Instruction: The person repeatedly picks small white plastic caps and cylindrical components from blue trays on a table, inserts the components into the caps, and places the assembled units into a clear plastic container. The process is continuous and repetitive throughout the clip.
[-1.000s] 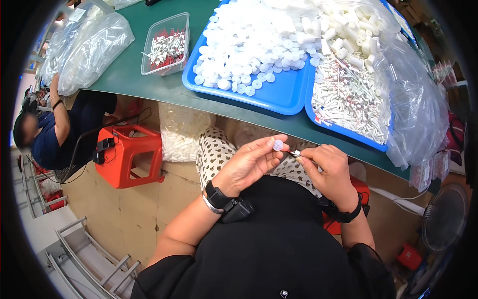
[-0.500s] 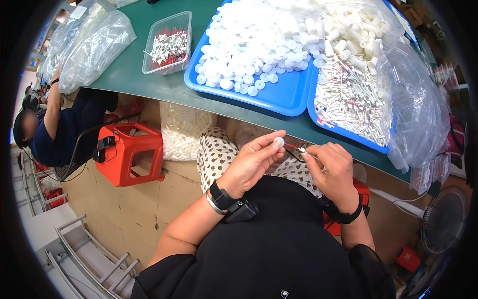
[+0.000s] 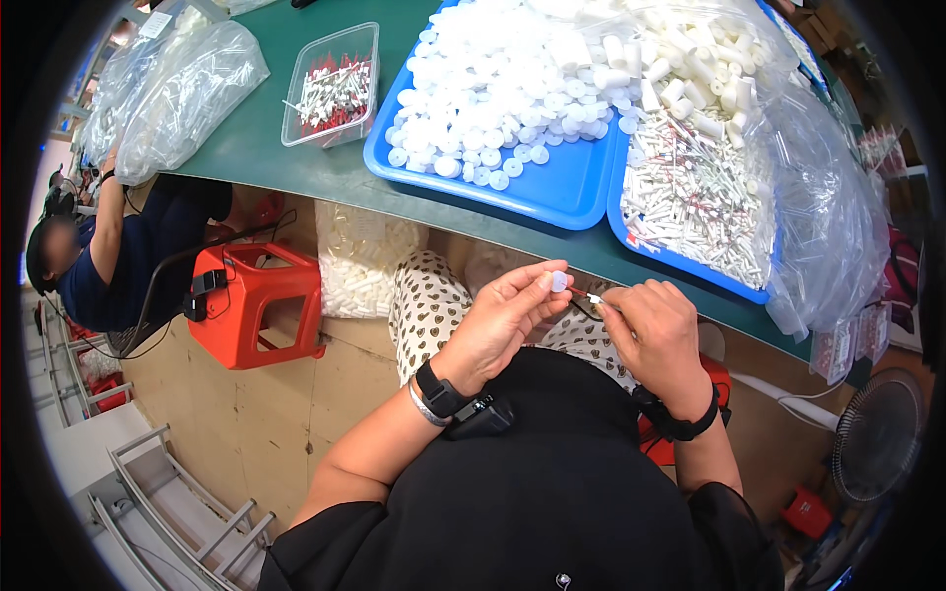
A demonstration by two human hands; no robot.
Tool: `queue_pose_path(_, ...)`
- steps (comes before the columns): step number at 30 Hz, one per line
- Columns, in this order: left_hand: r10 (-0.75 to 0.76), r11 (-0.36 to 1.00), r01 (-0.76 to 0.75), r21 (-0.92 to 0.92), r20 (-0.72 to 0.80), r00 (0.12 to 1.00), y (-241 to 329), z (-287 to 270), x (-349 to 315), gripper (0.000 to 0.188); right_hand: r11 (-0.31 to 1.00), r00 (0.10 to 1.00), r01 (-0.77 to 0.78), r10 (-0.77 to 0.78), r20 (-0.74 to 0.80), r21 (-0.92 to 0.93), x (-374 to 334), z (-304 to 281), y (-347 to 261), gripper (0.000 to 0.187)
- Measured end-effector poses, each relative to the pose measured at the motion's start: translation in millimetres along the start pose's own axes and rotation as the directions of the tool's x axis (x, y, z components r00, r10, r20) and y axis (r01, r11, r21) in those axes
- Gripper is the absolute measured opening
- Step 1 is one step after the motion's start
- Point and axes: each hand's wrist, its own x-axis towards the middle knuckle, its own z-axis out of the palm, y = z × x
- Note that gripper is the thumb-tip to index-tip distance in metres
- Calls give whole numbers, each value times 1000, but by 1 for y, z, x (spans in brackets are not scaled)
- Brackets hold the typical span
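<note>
Between the fingertips of my left hand (image 3: 512,310) is a small round white plastic disc (image 3: 560,282). My right hand (image 3: 650,320) pinches a small white connector (image 3: 593,298) with a thin red wire (image 3: 578,292), which runs toward the disc. Whether the wire passes into the disc is too small to tell. Both hands are above my lap, just off the table's near edge. Beyond them, a blue tray (image 3: 557,197) carries a heap of similar white discs (image 3: 493,108). The blue tray beside it (image 3: 734,288) holds many small white connectors (image 3: 690,192) and thicker white tubes (image 3: 705,69).
On the green table (image 3: 251,148) stands a clear plastic box (image 3: 353,133) of red-wired connectors. Plastic bags (image 3: 197,98) lie at far left, another (image 3: 828,197) at right. A red stool (image 3: 258,305), a bag of white parts (image 3: 360,266), a fan (image 3: 877,433) and a seated person (image 3: 128,236) surround me.
The disc has turned in my left fingers and now shows more of its side. My right hand has come slightly closer, so less wire shows between them.
</note>
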Motion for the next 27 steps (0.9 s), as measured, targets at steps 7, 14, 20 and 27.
queue_pose_path(7,-20,998,21,64,-17,1000,0,0,0,33,999,999,43,-43,4,-18,1,-3,-1,11)
queue_pose_path(14,-47,998,47,39,-11,999,0,0,1,32,997,998,59,-59,0,-41,2,-4,-2,12)
queue_pose_path(20,-102,995,103,-6,114,988,-4,3,-1,30,991,1000,-4,7,-21,131,-2,9,0,7)
queue_pose_path(27,-67,985,99,-142,217,974,-28,-2,6,30,662,886,-441,427,179,606,-10,32,-8,12)
